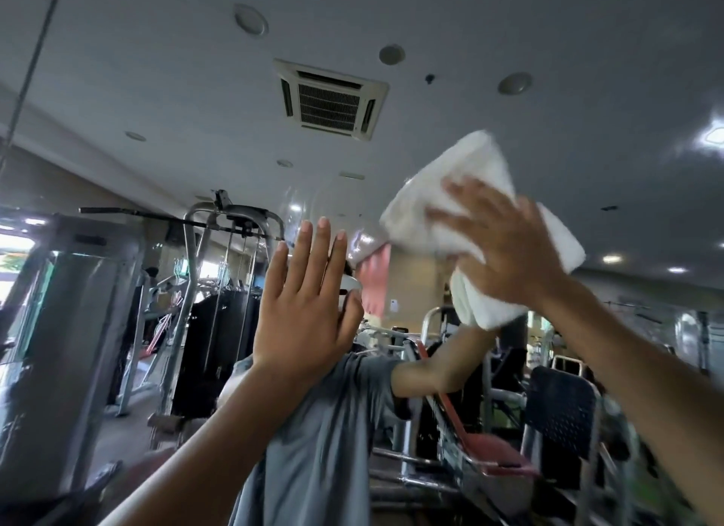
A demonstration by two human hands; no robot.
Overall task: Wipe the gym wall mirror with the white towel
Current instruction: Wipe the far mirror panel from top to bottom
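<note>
Two bare forearms rise from the bottom edge toward the glass. The left hand is raised near the middle of the view, palm toward the wall mirror, fingers straight and close together, holding nothing. Whether its palm touches the glass I cannot tell.

The right hand is higher and to the right, well apart from the left. Its fingers are spread and straight, pressing flat on the white towel and not curled round it. The towel is bunched and folded between that hand and the mirror, high on the glass. One end sticks up past the fingertips and another fold hangs below the heel of the hand. Both the towel and the right hand are blurred.

A thin dark seam runs down the mirror at the far left. In the glass, the person's reflection shows a grey T-shirt, with the raised arm meeting the towel. Behind it the reflection shows a grey-framed cable machine on the left and a red padded bench on the right. Above them is a white ceiling with a square air-conditioner cassette and round recessed lights.
</note>
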